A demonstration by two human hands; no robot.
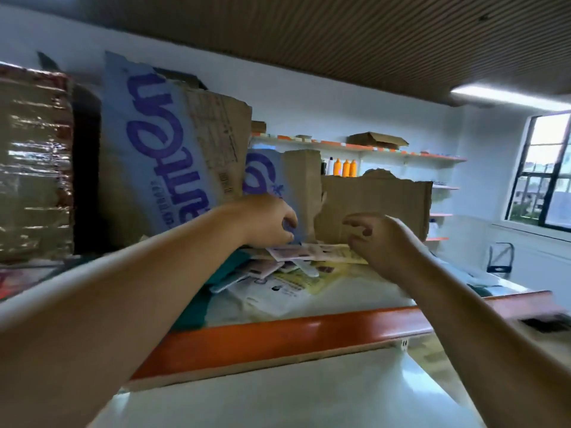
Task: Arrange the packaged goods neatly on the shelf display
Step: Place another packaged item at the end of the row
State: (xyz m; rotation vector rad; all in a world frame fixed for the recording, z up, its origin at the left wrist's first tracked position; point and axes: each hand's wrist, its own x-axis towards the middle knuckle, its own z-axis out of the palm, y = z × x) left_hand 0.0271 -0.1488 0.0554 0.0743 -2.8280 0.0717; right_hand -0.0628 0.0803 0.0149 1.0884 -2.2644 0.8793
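Head view: flat packets (312,253) lie heaped on the shelf (278,332), at 12 o'clock from its orange lip. They look light, floppy, probably slippery, and are best pinched by the edges. Over them the right hand (383,245) hovers loose and empty. Whether the left hand (265,220) grips anything, I cannot tell.

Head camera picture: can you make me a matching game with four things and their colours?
Things:
1. shelf edge
2. big letters on the carton
3. torn cardboard
4. window frame

Colours:
A. brown
B. black
C. orange
D. purple

Pairs: 1-C, 2-D, 3-A, 4-B
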